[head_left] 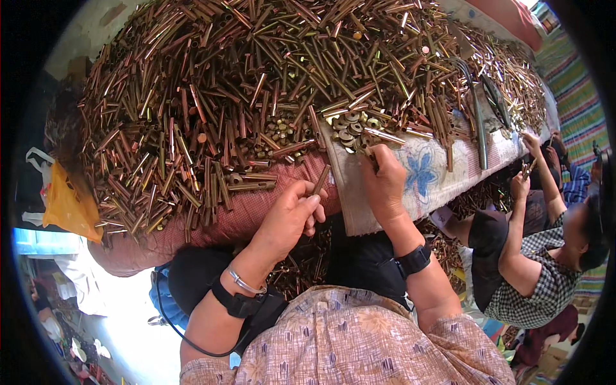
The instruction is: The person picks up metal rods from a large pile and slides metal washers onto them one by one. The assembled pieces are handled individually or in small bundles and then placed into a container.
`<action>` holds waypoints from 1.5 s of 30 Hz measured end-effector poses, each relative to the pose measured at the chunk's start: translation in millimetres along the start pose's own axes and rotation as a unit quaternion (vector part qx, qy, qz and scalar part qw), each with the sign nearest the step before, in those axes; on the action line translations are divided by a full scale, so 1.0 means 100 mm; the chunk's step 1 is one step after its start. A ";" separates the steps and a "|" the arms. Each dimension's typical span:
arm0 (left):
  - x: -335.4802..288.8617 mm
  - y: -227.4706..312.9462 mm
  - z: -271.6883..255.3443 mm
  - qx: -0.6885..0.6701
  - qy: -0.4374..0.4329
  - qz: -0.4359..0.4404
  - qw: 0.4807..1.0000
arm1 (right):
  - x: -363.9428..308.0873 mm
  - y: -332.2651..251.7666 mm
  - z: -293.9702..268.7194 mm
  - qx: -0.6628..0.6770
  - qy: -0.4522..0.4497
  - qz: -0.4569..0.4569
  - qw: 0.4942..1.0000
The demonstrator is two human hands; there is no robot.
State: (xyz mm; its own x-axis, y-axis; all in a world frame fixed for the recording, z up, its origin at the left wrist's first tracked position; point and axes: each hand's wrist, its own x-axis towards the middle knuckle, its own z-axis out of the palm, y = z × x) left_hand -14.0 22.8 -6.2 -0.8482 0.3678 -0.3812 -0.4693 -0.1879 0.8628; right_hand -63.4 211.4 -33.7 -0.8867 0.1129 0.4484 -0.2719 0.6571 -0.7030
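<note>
The left hand point(289, 218) is pinching a slim metal tube point(323, 179) between thumb and fingers, with the tube slanting upward above the red checked cloth point(237, 212). The right hand point(387, 183) is curling its thumb and fingers together at the near edge of a small heap of washers point(348, 131); whether it is gripping a piece, I cannot tell. Under that hand, a white cloth point(422, 199) is showing a blue flower. Left of the washers, small round metal pieces point(279, 133) are clustering among the tubes. Beyond both hands, a broad pile of coppery metal tubes point(256, 70) is covering most of the work area. To the right, a dark curved metal bar point(479, 122) is lying across the pile's edge. At far left, a yellow bag point(69, 202) is hanging beside it. At far right, a co-worker point(539, 276) in a checked shirt is sitting with both hands raised near the pile.
</note>
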 end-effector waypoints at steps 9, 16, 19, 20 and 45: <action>-0.04 0.04 0.02 0.023 0.009 -0.036 0.999 | -0.05 -0.08 0.05 -0.026 -0.053 -0.065 0.996; -0.03 0.03 0.02 0.028 0.008 -0.044 0.999 | 0.03 -0.12 0.09 0.098 -0.037 0.077 0.992; -0.03 0.05 0.02 0.022 0.007 -0.049 0.999 | 0.03 -0.15 0.08 0.092 -0.039 0.046 0.994; -0.03 0.06 0.03 0.019 0.005 -0.049 0.999 | 0.03 -0.16 0.07 0.089 -0.035 0.013 0.995; -0.01 0.04 0.00 -0.051 -0.008 -0.048 0.997 | 0.00 -0.28 0.00 0.536 -0.083 0.234 0.807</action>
State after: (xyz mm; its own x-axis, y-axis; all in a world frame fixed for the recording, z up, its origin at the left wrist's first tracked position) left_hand -14.5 21.2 -2.6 -0.7943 0.4025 -0.4550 -0.5720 -0.2433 0.7834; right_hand -55.5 192.7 -14.4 -0.9997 0.0011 -0.0231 0.0199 -0.4604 -0.8875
